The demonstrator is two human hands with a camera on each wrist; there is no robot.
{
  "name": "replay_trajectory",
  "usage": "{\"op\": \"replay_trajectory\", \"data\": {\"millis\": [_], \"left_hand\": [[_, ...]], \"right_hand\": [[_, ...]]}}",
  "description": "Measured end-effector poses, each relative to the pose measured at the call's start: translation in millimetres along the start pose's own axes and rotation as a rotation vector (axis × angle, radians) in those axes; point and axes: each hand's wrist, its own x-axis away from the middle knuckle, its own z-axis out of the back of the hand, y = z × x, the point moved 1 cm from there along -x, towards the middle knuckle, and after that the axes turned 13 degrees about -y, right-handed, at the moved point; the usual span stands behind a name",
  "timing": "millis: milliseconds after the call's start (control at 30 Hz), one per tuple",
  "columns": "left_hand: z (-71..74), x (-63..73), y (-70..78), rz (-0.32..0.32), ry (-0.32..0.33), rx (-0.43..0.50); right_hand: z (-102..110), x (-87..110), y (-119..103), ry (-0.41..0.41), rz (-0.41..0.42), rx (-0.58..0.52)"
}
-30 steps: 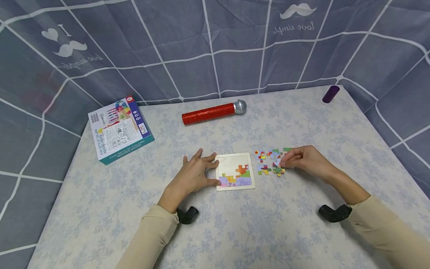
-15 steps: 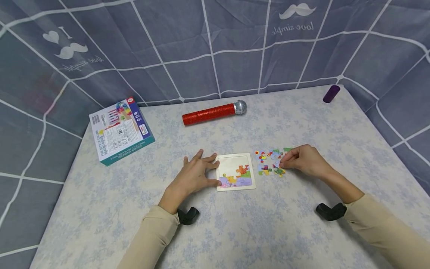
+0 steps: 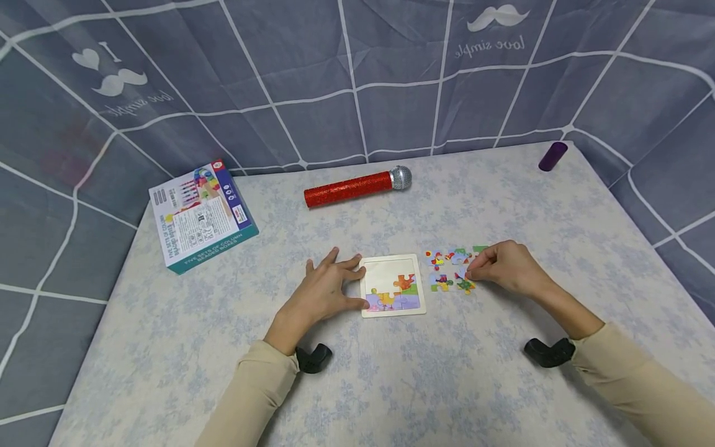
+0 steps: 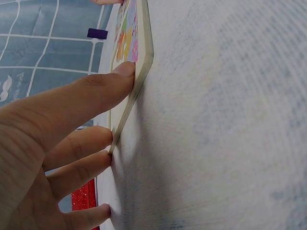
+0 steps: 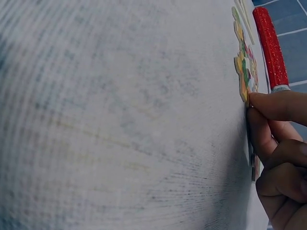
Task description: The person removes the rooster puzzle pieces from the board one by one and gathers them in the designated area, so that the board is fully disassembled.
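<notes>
A square wooden puzzle tray [image 3: 391, 257] lies flat on the table, with several joined pieces [image 3: 399, 301] along its bottom and right side. My left hand [image 3: 324, 288] rests at the tray's left edge, fingers spread. In the left wrist view its thumb [image 4: 108, 86] lies on the rim [image 4: 144, 69]. Several loose jigsaw pieces [image 3: 441, 282] lie in a cluster right of the tray. At that cluster's right side my right hand [image 3: 508, 268] pinches a jigsaw piece between thumb and index finger; the fingertips mostly hide it. The right wrist view shows cluster pieces [image 5: 241, 69] edge-on.
Behind the tray lies a red glitter microphone [image 3: 349, 189] with a silver head. A boxed bead toy [image 3: 201, 217] sits at the back left, a purple cylinder [image 3: 552, 156] at the far right corner. A grey checked curtain [image 3: 313, 68] hangs behind the table.
The right hand has shifted very slightly at the loose pieces, and the green-figured piece beside its fingertips shows a little differently. The left hand and the tray stay in place.
</notes>
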Motion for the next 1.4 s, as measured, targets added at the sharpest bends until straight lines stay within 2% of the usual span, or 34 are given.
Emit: {"op": "replay_trajectory", "data": {"millis": [200, 400, 700, 867, 1033, 1400], "left_hand": [[0.3, 0.4, 0.4, -0.001, -0.002, -0.003], [0.8, 0.7, 0.5, 0.001, -0.005, 0.002], [1.0, 0.7, 0.6, 0.003, -0.008, 0.004], [0.6, 0.3, 0.3, 0.004, -0.008, 0.005], [0.7, -0.8, 1.1, 0.001, -0.011, 0.009], [1.2, -0.1, 1.0, 0.008, -0.013, 0.002]], "right_hand": [[0, 1.6, -2, 0.022, 0.014, 0.022], [-6, -4.1, -12, 0.038, 0.062, -0.009], [-30, -24.4, -43, -0.044, 0.22, -0.001], [-42, -32.9, -54, -0.084, 0.287, 0.041], [-48, -35.3, -58, -0.104, 0.285, 0.066], [-52, -37.6, -61, -0.094, 0.26, 0.078]]}}
